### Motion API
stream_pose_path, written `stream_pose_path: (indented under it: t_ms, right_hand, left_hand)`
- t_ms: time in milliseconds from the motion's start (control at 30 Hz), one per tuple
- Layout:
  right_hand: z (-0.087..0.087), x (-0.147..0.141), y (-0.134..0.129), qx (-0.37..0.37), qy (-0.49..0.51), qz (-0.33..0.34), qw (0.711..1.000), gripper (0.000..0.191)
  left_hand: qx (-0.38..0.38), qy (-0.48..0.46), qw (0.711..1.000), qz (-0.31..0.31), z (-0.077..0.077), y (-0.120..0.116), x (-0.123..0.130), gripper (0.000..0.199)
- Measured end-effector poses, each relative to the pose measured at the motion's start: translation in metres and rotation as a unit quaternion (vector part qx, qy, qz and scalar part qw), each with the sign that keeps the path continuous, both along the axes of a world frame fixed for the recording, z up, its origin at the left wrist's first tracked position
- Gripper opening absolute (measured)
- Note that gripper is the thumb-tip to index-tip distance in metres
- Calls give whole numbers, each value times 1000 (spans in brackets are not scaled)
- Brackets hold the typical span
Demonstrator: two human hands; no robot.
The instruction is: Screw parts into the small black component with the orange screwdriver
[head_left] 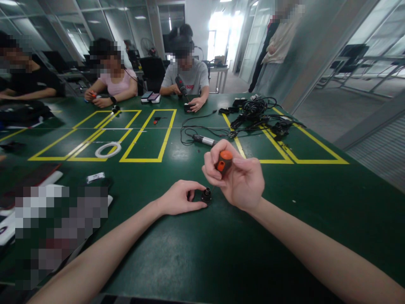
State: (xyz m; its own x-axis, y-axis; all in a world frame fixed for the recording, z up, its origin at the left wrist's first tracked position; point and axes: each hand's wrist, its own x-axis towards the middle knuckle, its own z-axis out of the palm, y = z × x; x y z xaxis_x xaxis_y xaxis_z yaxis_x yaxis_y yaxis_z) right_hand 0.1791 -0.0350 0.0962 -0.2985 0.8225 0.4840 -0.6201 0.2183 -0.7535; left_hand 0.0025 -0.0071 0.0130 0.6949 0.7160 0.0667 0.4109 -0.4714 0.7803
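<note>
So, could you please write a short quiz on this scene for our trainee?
1. Multiple choice: what does the person's right hand hold?
a) a pair of scissors
b) an orange and dark handle
c) a paper cup

2. True or false: the small black part is between the thumb and forefinger of the person's left hand.

3. Fill in the blank: in the picture, the white ring lies to the ____ of the tangled black cables.

Key: 1. b; 2. true; 3. left.
</note>
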Motion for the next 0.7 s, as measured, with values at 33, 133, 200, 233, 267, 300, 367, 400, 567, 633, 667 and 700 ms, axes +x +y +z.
stream_pose_path:
  t_ms: [33,133,200,233,267,300,367,400,567,633,667,700]
  right_hand:
    - [0,0,0,1,2,-2,1000,17]
    - [-1,0,1,-1,-4,-12,1000,14]
    - [-1,0,1,1,-14,-19,1000,16]
    - [-1,0,2,2,-18,-22,1000,17]
    - [-1,0,2,4,-21,-26,999,19]
    - [-1,0,1,5,-22,-27,999,21]
    - [-2,0,1,3,-20,-27,999,23]
    - [-2,0,1,2,-17,-25,1000,23]
    - [-2,0,0,11,-3,-5,1000,13]
    - [-1,-1,1,14,0,-8,1000,12]
    - [0,-1,1,15,0,-16,1000,13]
    - [0,0,2,17,-2,-27,999,16]
  left_hand:
    - [-1,-1,1000,0,0,0,0,40]
    - [1,-1,1000,3,-1,0,0,40]
    - [1,0,1000,5,-2,0,0,39]
    - [0,0,1000,5,-1,0,0,38]
    - [0,1,1000,5,-1,0,0,38]
    - [-1,1,1000,4,-1,0,0,38]
    - [-3,0,1000,2,0,0,0,39]
    - [-4,0,1000,1,0,0,0,40]
    - [-1,4,1000,2,0,0,-1,40]
    - [0,4,1000,6,0,0,-1,40]
    - [1,3,1000,7,0,0,0,39]
    - [2,0,1000,8,-1,0,0,38]
